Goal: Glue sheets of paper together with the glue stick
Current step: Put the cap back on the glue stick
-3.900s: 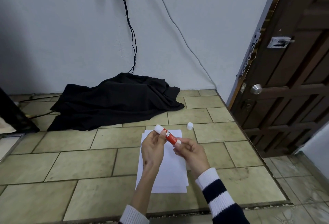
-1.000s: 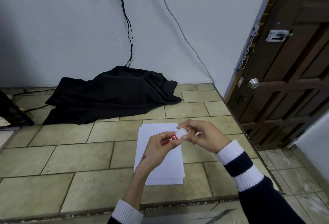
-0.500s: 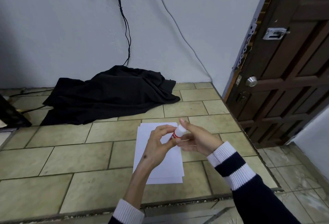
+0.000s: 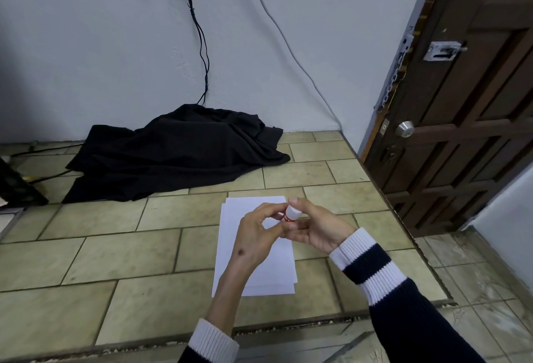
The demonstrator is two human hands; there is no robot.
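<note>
One glue stick [image 4: 290, 214], two hands, one paper stack [image 4: 253, 279] below them, one black cloth [image 4: 173, 155] beyond the stack.

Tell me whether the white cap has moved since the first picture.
Yes. The cap left the tile beside the paper and now sits on the glue stick above it.

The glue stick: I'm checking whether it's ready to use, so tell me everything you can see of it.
The glue stick is a small tube with a red printed body and a white cap on its upper end, so it looks closed. It is tilted, cap end up and away from the person, held above the sheets of paper lying on the tiled floor. The left hand pinches the body; the right hand has fingers around the cap. Most of the body is hidden.
</note>
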